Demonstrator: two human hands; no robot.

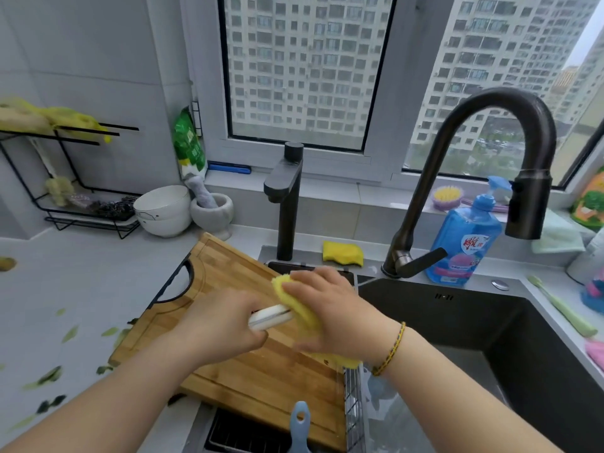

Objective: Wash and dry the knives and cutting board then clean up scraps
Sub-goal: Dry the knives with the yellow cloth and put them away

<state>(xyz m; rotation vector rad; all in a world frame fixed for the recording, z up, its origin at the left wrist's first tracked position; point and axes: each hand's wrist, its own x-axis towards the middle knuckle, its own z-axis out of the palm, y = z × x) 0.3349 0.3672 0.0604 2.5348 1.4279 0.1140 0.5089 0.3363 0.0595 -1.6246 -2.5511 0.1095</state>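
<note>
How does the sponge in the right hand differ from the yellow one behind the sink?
The held sponge is gripped by the right hand and bent around a white-handled knife above the cutting board; the spare sponge lies flat and untouched on the sink ledge. The held one is partly hidden under the hand; the spare shows whole. Both are yellow.

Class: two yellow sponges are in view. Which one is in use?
The sponge gripped by the right hand, against the white handle that the left hand holds. The other sponge lies untouched on the ledge.
</note>
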